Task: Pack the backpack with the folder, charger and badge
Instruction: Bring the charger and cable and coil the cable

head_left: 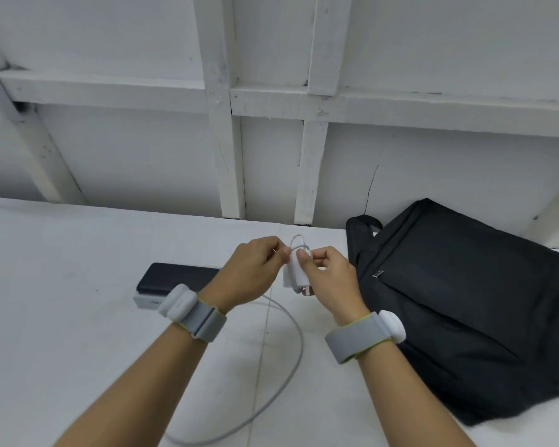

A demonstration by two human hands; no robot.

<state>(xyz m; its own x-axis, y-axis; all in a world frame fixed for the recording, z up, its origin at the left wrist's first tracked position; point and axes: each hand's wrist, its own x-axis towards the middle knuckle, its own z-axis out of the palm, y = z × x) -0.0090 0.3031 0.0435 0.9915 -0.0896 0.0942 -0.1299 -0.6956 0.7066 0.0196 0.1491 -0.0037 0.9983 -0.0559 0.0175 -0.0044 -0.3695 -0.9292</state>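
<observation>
Right hand (pixel 331 279) grips the white charger (pixel 296 274) above the table (pixel 78 317), left hand (pixel 252 272) fingers pinching its cable (pixel 300 350) beside the block, black backpack (pixel 465 301) lying just to the right.

White charger (pixel 293 275) held up, cable (pixel 291 366) looping down; black backpack (pixel 465 301) lies flat beside.

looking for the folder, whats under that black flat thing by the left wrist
Under the black flat thing, a pale grey slab shows at the near edge. The left hand and wristband hide its right end.
</observation>
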